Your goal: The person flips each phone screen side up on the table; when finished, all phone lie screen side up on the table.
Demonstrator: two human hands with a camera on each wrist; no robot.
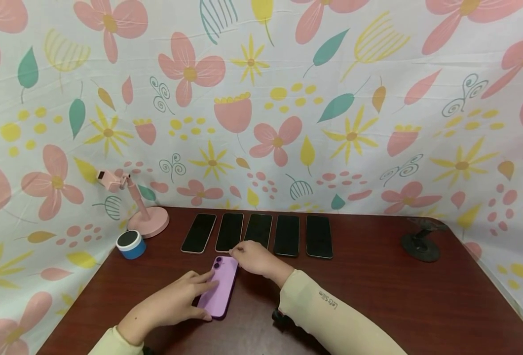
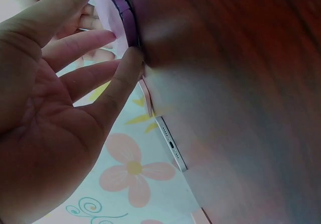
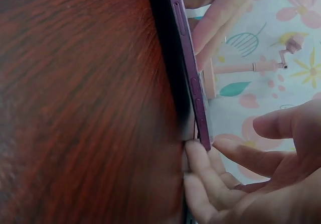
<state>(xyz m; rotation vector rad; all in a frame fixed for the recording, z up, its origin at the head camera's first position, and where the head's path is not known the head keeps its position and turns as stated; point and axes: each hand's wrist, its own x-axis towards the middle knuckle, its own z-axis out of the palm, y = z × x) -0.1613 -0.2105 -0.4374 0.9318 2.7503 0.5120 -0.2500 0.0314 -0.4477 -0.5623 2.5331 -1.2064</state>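
A purple phone lies back side up close over the table, its two camera lenses at the far end. My left hand holds it from the left, with fingers spread over the back and the thumb at the lower corner. In the left wrist view, fingertips of this hand meet the phone's purple edge. My right hand pinches the phone's far right corner between thumb and fingers. From the right wrist view, fingertips sit right at the end of the purple side edge.
Several dark-screened phones lie in a row behind the hands. At the left stand a pink phone stand and a blue-and-white round device. A black stand is at the right. A floral cloth hangs behind the table.
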